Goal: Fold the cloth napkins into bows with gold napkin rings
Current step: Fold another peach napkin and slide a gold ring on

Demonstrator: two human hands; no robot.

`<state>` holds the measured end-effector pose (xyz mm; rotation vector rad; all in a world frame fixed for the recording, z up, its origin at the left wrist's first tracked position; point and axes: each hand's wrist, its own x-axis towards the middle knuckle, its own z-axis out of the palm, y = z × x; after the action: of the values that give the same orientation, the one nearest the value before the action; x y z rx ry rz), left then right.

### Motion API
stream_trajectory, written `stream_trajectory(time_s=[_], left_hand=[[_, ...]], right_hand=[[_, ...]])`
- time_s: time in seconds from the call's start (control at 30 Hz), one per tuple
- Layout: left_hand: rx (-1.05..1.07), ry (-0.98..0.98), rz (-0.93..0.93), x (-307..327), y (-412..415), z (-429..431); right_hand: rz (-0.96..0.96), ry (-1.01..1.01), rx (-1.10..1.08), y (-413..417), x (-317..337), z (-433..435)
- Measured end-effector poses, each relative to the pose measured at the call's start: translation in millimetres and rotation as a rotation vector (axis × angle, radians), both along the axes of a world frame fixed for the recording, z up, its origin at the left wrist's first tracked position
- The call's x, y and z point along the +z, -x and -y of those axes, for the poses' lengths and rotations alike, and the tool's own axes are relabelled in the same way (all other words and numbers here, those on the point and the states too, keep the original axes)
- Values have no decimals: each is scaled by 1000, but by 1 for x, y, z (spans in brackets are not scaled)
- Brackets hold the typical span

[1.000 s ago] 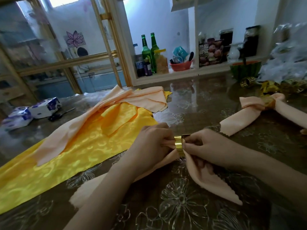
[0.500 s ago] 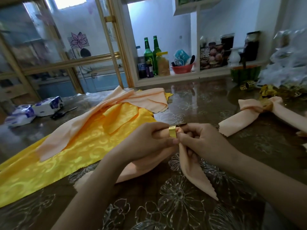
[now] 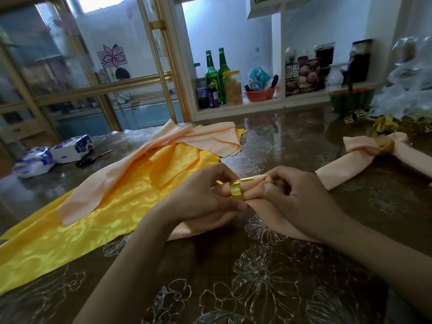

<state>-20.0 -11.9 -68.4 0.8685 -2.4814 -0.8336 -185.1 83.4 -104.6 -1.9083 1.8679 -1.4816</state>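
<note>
A folded peach napkin (image 3: 256, 190) is lifted off the table between both hands, its ends hanging below them. A gold napkin ring (image 3: 236, 190) sits around its bunched middle. My left hand (image 3: 205, 195) pinches the ring, thumb under and fingers over it. My right hand (image 3: 294, 195) grips the napkin's fold just right of the ring, fingers curled round the cloth. A finished peach bow (image 3: 355, 161) with its own gold ring (image 3: 384, 144) lies at the right.
Yellow patterned cloth (image 3: 98, 220) with loose peach napkins (image 3: 210, 139) on it covers the table's left. More gold rings (image 3: 355, 116) and a green bowl (image 3: 350, 101) stand at the back right. Scissors (image 3: 93, 157) and tissue packs (image 3: 70, 148) lie far left.
Both hands have risen off the table with the napkin. The ring has turned and slid further along the bunched cloth, and the hanging ends have drawn up under my hands.
</note>
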Motion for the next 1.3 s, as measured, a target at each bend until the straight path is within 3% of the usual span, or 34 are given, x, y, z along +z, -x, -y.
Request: stream_trajectory(time_s=[0.17, 0.37, 0.57, 0.7, 0.83, 1.13, 1.3], left_hand=[[1, 64, 38, -1, -2, 2], [10, 204, -1, -4, 2, -5], [19, 378, -91, -13, 22, -20], [181, 54, -245, -10, 18, -12], [68, -312, -321, -7, 7, 0], [-115, -196, -451, -12, 29, -30], [-54, -413, -670, -16, 33, -37]], right_hand=[[177, -120, -16, 5, 0, 4], [772, -322, 70, -1, 1, 4], [919, -296, -68, 11, 7, 5], [1012, -255, -103, 14, 11, 5], [1152, -184, -171, 24, 15, 8], [1135, -219, 2, 19, 8, 14], [1131, -229, 331, 10, 11, 5]])
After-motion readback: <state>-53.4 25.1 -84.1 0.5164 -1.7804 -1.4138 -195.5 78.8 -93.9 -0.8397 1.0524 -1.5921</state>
